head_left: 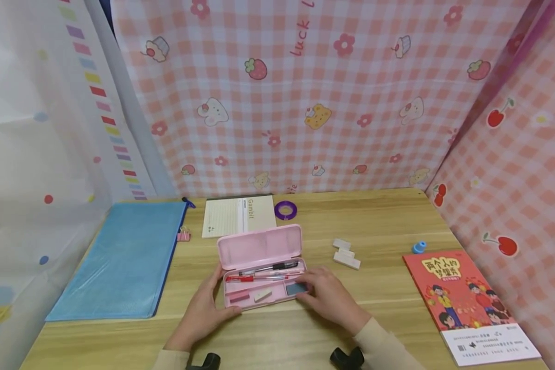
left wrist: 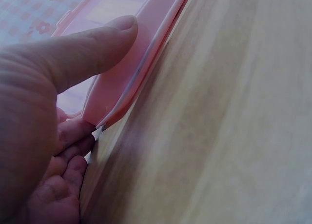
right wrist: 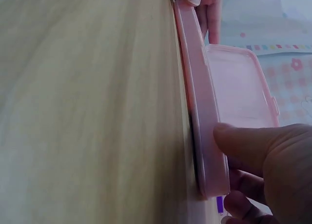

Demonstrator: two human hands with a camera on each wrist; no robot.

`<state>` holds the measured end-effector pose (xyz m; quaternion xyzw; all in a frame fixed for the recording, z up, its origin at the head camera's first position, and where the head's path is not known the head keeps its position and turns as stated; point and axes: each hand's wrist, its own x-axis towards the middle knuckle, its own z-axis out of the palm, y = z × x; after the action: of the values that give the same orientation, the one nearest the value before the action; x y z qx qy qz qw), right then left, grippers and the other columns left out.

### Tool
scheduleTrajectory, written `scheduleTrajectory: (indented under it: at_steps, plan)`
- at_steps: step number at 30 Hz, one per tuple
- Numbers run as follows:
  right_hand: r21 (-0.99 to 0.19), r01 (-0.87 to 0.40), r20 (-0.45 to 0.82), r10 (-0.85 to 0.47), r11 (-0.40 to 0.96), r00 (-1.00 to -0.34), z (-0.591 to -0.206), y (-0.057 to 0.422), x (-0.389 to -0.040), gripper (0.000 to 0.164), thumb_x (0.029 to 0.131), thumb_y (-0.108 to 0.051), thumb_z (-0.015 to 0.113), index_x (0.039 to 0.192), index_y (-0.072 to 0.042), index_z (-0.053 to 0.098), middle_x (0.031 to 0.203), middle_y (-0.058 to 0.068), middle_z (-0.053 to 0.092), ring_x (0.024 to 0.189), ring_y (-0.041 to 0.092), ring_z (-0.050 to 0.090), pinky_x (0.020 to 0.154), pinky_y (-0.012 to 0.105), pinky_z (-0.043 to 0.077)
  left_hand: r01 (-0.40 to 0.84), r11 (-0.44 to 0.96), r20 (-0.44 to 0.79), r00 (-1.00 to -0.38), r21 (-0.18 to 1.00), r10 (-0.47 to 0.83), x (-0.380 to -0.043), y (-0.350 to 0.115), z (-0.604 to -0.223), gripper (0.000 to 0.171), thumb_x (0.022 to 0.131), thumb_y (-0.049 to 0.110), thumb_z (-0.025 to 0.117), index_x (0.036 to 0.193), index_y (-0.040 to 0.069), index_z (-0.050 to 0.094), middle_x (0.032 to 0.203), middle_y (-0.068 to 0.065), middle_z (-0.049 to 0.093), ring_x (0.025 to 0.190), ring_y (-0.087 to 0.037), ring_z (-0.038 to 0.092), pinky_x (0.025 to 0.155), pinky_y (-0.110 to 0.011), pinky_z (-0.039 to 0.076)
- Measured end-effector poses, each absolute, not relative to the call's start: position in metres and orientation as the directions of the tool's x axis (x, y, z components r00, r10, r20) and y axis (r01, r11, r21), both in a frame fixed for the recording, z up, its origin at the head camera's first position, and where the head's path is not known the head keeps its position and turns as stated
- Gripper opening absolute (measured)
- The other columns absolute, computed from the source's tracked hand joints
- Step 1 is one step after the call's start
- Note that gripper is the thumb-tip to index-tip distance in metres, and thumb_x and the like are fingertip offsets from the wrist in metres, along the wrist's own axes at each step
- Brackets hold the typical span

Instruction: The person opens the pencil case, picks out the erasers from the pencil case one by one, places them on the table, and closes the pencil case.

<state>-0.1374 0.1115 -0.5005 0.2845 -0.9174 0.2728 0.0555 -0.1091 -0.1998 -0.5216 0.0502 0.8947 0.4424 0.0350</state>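
Observation:
A pink pencil case [head_left: 260, 247] lies on the table with its lid raised at the back. Inside are a black pen [head_left: 284, 265], a red pen [head_left: 240, 279], a small pink block [head_left: 239, 297], a whitish block [head_left: 262, 295] and, in the right compartment, a dark blue-grey block [head_left: 296, 289]. My left hand [head_left: 202, 308] grips the case's left end, thumb along the front wall [left wrist: 131, 68] and fingers round the corner. At the right end my right hand [head_left: 332, 297] holds it, thumb on the front wall and fingers beside the blue-grey block.
A blue zip folder [head_left: 120, 262] and pink binder clip [head_left: 183, 236] lie left. Behind the case are a notebook [head_left: 226, 216] and purple tape roll [head_left: 285, 210]. To the right are white blocks [head_left: 347, 259], a small blue object [head_left: 419, 247] and a red book [head_left: 462, 293].

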Motion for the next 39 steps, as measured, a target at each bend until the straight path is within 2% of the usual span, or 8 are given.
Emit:
scheduleTrajectory:
  at_steps: [7,13,20,24,31,36,39]
  plan:
    - [-0.501,-0.499,0.178,-0.48,0.707,-0.859,-0.497,0.107,-0.139,0.029,0.082,-0.025,0.076,0.108,-0.013,0.073,0.097,-0.003,0.062,0.09,0.012,0.046,0.078,0.032,0.045,0.056,0.6,-0.02,-0.993,0.798,0.118,-0.108,-0.2,-0.522,0.121,0.065,0.048,0.085,0.155,0.015,0.013,0.156,-0.006,0.028,0.143,-0.03,0.022,0.115,-0.05,0.02]
    - [-0.502,-0.493,0.177,-0.474,0.71,-0.863,-0.495,0.106,-0.14,0.026,0.079,-0.022,0.079,0.103,-0.014,0.074,0.102,-0.001,0.064,0.094,0.013,0.05,0.084,0.036,0.047,0.055,0.602,-0.02,-0.993,0.797,0.117,-0.108,-0.199,-0.521,0.121,0.065,0.046,0.086,0.155,0.014,0.013,0.156,-0.007,0.028,0.142,-0.031,0.023,0.115,-0.051,0.021]
    - [-0.511,-0.51,0.199,-0.482,0.692,-0.853,-0.492,0.107,-0.142,0.012,0.081,-0.019,0.077,0.093,-0.017,0.074,0.084,-0.007,0.064,0.086,0.011,0.052,0.077,0.032,0.048,0.062,0.597,-0.009,-0.993,0.8,0.116,-0.108,-0.199,-0.522,0.12,0.065,0.046,0.086,0.156,0.016,0.013,0.155,-0.006,0.03,0.142,-0.031,0.024,0.114,-0.052,0.021]
    - [-0.505,-0.511,0.187,-0.49,0.696,-0.852,-0.492,0.107,-0.144,0.006,0.084,-0.017,0.074,0.09,-0.019,0.074,0.089,-0.01,0.067,0.088,0.01,0.055,0.081,0.033,0.049,0.072,0.6,0.004,-0.993,0.797,0.115,-0.108,-0.199,-0.524,0.12,0.064,0.047,0.086,0.156,0.017,0.014,0.155,-0.005,0.03,0.141,-0.031,0.025,0.114,-0.053,0.022]
    - [-0.52,-0.494,0.157,-0.491,0.697,-0.857,-0.494,0.108,-0.147,0.007,0.085,-0.014,0.073,0.089,-0.02,0.074,0.086,-0.012,0.066,0.083,0.008,0.053,0.074,0.03,0.048,0.089,0.597,0.015,-0.992,0.797,0.128,-0.108,-0.199,-0.526,0.119,0.065,0.045,0.086,0.155,0.013,0.016,0.155,-0.007,0.03,0.142,-0.032,0.024,0.115,-0.052,0.02]
    - [-0.568,-0.474,0.165,-0.471,0.673,-0.867,-0.491,0.11,-0.144,0.01,0.086,-0.013,0.071,0.093,-0.02,0.073,0.093,-0.011,0.066,0.09,0.008,0.056,0.08,0.031,0.051,0.083,0.604,0.008,-0.992,0.793,0.125,-0.109,-0.199,-0.524,0.119,0.065,0.047,0.086,0.155,0.014,0.015,0.155,-0.007,0.029,0.142,-0.031,0.023,0.115,-0.051,0.02]
    - [-0.619,-0.44,0.188,-0.422,0.65,-0.887,-0.487,0.114,-0.14,0.011,0.088,-0.013,0.07,0.095,-0.022,0.073,0.097,-0.011,0.065,0.088,0.006,0.058,0.078,0.028,0.053,0.082,0.6,0.005,-0.992,0.796,0.128,-0.109,-0.199,-0.524,0.12,0.065,0.047,0.086,0.155,0.014,0.015,0.155,-0.007,0.029,0.142,-0.031,0.023,0.115,-0.051,0.02]
